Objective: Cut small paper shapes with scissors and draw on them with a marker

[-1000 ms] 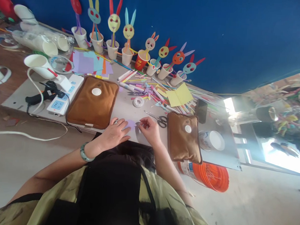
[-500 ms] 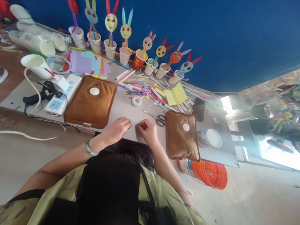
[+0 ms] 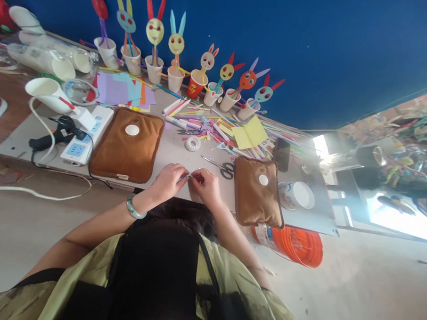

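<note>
My left hand [image 3: 171,181] and my right hand [image 3: 206,185] meet fingertip to fingertip over the front of the table. Both are closed in a pinch. Between them shows a small pale piece [image 3: 189,175], too small to name; a bluish-purple bit peeks out by my left fingers. Just beyond my right hand lie scissors [image 3: 227,170] with dark handles, blades pointing left. A roll of clear tape [image 3: 193,143] rests farther back. Brown plush hot-water bags flank my hands: a larger left bag [image 3: 127,147] and a smaller right bag [image 3: 259,192].
Paper-cup rabbit figures line the blue wall, one in a red cup [image 3: 196,85]. Markers and sticks lie heaped around a yellow paper [image 3: 250,133]. At left are a power strip [image 3: 80,144] and black glue gun [image 3: 55,136]; right, a white tub [image 3: 297,195] above an orange bucket [image 3: 298,246].
My left hand has moved slightly right and my right hand slightly left, closing the gap. The small pale piece now shows between the fingertips. The whole view has shifted a little.
</note>
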`<state>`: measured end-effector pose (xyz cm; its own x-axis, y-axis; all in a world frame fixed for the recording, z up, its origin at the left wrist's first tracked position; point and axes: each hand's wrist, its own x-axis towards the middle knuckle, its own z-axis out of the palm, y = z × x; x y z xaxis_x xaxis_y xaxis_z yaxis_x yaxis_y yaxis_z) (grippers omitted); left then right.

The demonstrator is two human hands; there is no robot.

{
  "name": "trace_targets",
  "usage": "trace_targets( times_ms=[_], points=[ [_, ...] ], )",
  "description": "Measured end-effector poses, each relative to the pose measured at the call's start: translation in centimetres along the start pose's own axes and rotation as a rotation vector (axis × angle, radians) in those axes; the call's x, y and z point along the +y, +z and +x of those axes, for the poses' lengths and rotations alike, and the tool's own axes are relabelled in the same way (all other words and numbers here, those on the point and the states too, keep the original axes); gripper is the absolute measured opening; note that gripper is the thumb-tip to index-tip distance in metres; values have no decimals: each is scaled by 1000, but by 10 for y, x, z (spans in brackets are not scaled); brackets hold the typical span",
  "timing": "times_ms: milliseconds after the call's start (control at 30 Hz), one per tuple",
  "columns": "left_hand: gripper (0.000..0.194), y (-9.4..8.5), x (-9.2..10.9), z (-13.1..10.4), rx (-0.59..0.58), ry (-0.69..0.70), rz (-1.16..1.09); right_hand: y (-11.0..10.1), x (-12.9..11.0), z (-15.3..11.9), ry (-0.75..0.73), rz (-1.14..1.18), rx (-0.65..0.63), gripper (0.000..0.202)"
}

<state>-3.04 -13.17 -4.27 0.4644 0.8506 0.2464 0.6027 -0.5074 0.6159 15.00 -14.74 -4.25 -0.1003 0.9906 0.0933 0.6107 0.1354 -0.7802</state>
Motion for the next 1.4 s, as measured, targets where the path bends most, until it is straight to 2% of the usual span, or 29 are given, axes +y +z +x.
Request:
trace_targets(
  times_ms=[300,467,600,700,867,967,1067,1167,1267,1333,1400],
  points=[
    [18,-1,1,5,-38,-23,85,-2,-5,11,-157,-146,-73,12],
    [19,-7,6,-15,-175,128,254,-18,-2,25,-195,-241,-16,15],
    [39,-7,-2,-22,-200,225,345,-23,0,40,-143,-289,-15,14],
    [47,-9,-14,-2,-224,221,354,-13,0,57,-101,-271,-39,14],
    [48,-22,-26,50,-297,226,339,7,3,101,31,-173,-53,8],
    [39,-31,-27,71,-341,225,356,7,7,129,80,-128,-6,7],
    [31,-40,-29,78,-393,203,384,1,8,142,126,7,63,6],
    [26,-50,-35,73,-410,183,389,-4,3,123,198,321,46,11],
    [22,-58,-42,60,-412,199,398,-1,-4,76,286,649,-150,26],
    [21,-58,-45,51,-416,214,398,3,-4,47,312,711,-216,28],
    [22,-53,-44,42,-406,231,400,6,1,32,279,673,-207,27]
  ],
)
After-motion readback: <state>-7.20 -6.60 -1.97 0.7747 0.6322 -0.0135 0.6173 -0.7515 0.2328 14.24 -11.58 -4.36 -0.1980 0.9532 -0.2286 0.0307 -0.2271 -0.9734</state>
